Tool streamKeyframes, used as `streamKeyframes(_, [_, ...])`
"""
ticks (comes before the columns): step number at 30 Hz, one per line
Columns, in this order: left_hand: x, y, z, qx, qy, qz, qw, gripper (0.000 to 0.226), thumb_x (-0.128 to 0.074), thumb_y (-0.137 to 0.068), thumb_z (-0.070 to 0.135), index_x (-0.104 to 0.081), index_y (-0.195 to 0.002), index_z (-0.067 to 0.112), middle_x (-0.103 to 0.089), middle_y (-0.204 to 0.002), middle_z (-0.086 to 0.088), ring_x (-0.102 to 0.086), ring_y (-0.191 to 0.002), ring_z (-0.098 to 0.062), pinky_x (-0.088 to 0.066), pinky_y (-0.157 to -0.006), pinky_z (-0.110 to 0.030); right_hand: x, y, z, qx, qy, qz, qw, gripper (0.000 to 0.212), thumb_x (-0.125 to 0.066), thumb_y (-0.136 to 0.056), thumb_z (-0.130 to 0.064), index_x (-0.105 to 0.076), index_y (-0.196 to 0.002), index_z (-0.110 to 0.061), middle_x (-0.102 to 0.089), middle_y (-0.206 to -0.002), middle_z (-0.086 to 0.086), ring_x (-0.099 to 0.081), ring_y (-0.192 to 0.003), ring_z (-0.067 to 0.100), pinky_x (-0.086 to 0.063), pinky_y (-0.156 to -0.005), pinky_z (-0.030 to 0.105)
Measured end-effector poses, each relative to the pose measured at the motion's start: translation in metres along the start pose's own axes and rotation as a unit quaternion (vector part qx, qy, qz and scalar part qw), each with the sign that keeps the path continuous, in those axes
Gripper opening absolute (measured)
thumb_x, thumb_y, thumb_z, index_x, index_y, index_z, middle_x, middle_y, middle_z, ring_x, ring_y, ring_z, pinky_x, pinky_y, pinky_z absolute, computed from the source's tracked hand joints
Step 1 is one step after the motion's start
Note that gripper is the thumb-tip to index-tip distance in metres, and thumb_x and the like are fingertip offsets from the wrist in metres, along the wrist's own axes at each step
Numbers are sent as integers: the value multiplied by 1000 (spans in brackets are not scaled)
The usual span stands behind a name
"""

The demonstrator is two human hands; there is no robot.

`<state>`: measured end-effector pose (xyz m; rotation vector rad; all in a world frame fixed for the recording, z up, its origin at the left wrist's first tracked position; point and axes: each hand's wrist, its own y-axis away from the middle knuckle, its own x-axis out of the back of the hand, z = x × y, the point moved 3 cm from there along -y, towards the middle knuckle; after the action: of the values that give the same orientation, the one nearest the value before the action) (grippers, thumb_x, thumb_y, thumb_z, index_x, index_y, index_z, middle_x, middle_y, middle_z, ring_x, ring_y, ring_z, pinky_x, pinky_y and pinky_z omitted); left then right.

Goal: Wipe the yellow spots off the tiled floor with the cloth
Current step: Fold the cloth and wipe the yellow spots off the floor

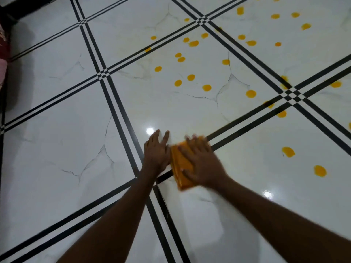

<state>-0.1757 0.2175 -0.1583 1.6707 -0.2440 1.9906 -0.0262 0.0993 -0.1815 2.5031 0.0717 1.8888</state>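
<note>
A folded orange cloth (180,165) lies flat on the white tiled floor (62,149), across a black double grout line. My right hand (202,164) presses flat on top of the cloth, fingers spread and blurred. My left hand (156,151) rests palm-down on the bare tile just left of the cloth, fingers apart, touching its edge. Several yellow spots (206,87) dot the tiles beyond and to the right of my hands, the nearest being a yellow spot (288,151) and another yellow spot (320,170) at the right.
Black double stripes (114,103) cross the glossy floor in a grid. A dark wall base (22,10) runs along the top left. Red and pink fabric (3,54) shows at the left edge. Light glares (150,130) reflect on the tiles.
</note>
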Motion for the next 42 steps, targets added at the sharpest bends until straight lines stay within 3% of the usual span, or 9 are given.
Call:
streamKeyframes(4, [18, -14, 12, -9, -81, -89, 993, 62, -45, -100, 41, -27, -156, 18, -27, -158, -19, -31, -142, -37, -34, -112, -50, 35, 23, 126, -232, 23, 92, 968, 80, -32, -95, -65, -28, -161, -20, -23, -167, 20, -22, -153, 43, -10, -126, 57])
streamKeyframes(8, [32, -28, 38, -46, -153, -193, 968, 70, -54, -95, 42, -27, -153, 12, -33, -151, -17, -35, -137, -36, -39, -108, -50, 22, 88, 72, -311, -3, 123, 942, 84, -40, -93, -61, -24, -163, -16, -15, -168, 25, -13, -155, 48, -9, -124, 65])
streamKeyframes(13, [26, -47, 105, -165, -182, -103, 964, 65, -49, -99, 34, -26, -156, 12, -25, -160, -20, -26, -145, -38, -37, -107, -53, 16, 61, 65, -126, -10, 60, 990, 82, -41, -94, -67, -26, -162, -23, -18, -170, 18, -10, -158, 39, -7, -126, 60])
streamKeyframes(19, [-15, -31, 153, -274, -165, -80, 944, 64, -51, -98, 31, -30, -154, 8, -28, -159, -22, -32, -143, -39, -45, -101, -51, 39, 125, 147, -390, 6, 157, 907, 73, -37, -99, -55, -26, -162, -19, -20, -168, 22, -19, -153, 46, -11, -124, 62])
streamKeyframes(23, [-39, -14, 173, -184, -113, -66, 974, 65, -39, -103, 28, -9, -159, 16, -9, -167, -12, -11, -153, -30, -25, -117, -48, 18, 140, 77, -319, -20, 107, 942, 74, -37, -100, -55, -20, -164, -22, -12, -171, 19, -11, -157, 44, -5, -126, 62])
streamKeyframes(26, [-47, -6, 177, -139, -72, -44, 987, 68, -37, -103, 41, -7, -160, 19, -4, -168, -10, -4, -155, -29, -16, -122, -49, 32, 125, 143, -211, 2, 69, 975, 73, -34, -100, -58, -23, -163, -24, -14, -171, 16, -15, -157, 41, -9, -126, 59])
streamKeyframes(32, [-60, 2, 202, -94, -74, -9, 993, 87, -24, -90, 65, -17, -158, 10, -16, -164, -20, -14, -151, -36, -19, -119, -53, 45, 183, 173, -487, -2, 162, 858, 77, -40, -96, -56, -28, -161, -18, -19, -168, 23, -18, -154, 47, -10, -125, 63])
streamKeyframes(38, [-75, 14, 234, -189, -92, -12, 978, 73, -21, -99, 56, -13, -159, 16, -11, -166, -16, -10, -154, -32, -16, -121, -53, 47, 160, 194, -168, -2, 14, 986, 81, -31, -97, -68, -11, -165, -29, -9, -172, 13, -8, -158, 39, -12, -125, 62])
streamKeyframes(42, [-85, 17, 241, -165, -92, 6, 982, 71, -22, -98, 51, -17, -159, 15, -14, -165, -17, -13, -153, -35, -19, -119, -55, 71, 181, 286, -220, 56, -15, 974, 83, -16, -95, -73, -7, -165, -29, -8, -172, 14, -10, -158, 41, -9, -126, 59])
